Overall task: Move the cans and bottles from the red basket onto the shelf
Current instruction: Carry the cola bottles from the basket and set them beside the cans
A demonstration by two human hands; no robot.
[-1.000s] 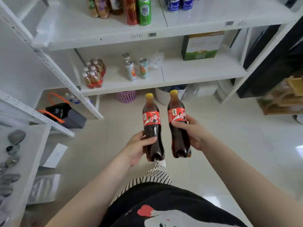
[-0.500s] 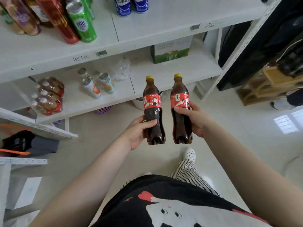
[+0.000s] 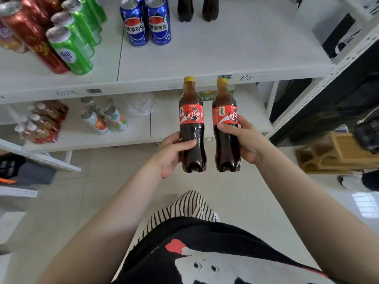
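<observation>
I hold two upright cola bottles with yellow caps and red labels in front of the white shelf (image 3: 225,56). My left hand (image 3: 172,154) grips the left cola bottle (image 3: 191,119) around its lower body. My right hand (image 3: 244,138) grips the right cola bottle (image 3: 224,111) at mid height. Both bottles hang in the air just below the upper shelf's front edge. On that shelf stand two blue cans (image 3: 146,23), green cans (image 3: 71,44), red cans (image 3: 30,33) and two dark bottles (image 3: 196,9). The red basket is out of view.
The lower shelf (image 3: 174,119) carries a shrink-wrapped pack of small bottles (image 3: 43,121), two white cans (image 3: 104,119), a crumpled plastic bag (image 3: 139,103) and a green carton (image 3: 211,93). A wooden rack (image 3: 336,154) stands on the floor at right, a dark bag (image 3: 24,171) at left.
I have stepped closer to the shelf and the view has tilted up. Both bottles have risen toward the upper shelf's front edge, still held side by side.
</observation>
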